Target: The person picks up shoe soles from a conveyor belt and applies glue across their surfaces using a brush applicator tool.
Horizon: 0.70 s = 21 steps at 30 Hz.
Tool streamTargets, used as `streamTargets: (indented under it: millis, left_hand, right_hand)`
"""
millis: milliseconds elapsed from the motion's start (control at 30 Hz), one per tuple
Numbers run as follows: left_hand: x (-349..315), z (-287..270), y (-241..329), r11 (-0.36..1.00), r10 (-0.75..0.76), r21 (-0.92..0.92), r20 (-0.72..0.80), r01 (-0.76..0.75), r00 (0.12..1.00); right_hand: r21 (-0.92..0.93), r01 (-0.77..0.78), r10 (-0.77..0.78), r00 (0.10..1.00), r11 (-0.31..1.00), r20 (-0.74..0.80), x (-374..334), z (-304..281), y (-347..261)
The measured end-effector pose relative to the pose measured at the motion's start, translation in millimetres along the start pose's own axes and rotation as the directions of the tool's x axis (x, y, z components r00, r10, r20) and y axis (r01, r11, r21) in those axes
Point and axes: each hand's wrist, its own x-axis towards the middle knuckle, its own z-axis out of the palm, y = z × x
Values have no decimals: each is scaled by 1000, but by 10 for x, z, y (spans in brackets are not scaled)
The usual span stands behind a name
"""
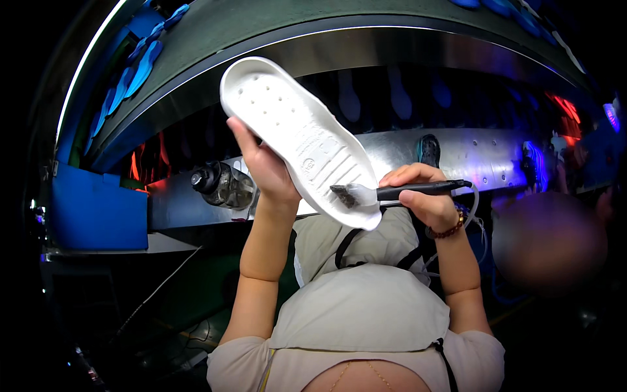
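Note:
A white shoe sole (297, 130) with a raised rim, small holes at its far end and ribs across its nearer half is tilted up in front of me. My left hand (273, 173) grips it by its left edge, thumb along the side and the other fingers hidden beneath. In my right hand (428, 202) is a brush (418, 189) with a black handle and a clear tube at its back end. Its dark bristles lie over the inside of the sole's near end, seemingly touching it.
A green conveyor belt (313, 23) curves across the far side, with blue soles (140, 68) at its left. Below it, a metal ledge (483, 157) carries a dark-capped bottle (225, 186) and a dark sole-shaped piece (428, 150). A blue box (101, 209) stands left; another person (548, 242) is at right.

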Motion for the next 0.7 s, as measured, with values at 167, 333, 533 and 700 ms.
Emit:
streamTargets:
  millis: [167,333,533,700]
  left_hand:
    - [-432,131,-257,966,-105,-211,215,151,971]
    - [-409,-35,-345,991,-129,-28,125,133,984]
    - [-321,-31,-314,979,-131,-141,100,144,986]
    - [-264,-29,-266,979,-155,-118,108,168,982]
  right_hand:
    - [318,-9,66,983,948,-169,23,343,-41]
    - [-327,17,-84,978,945,-191,-92,567,-91]
    - [-387,161,-222,968,908,-118,49,434,-76]
    - [-410,209,-173,977,888,124,108,360,-237]
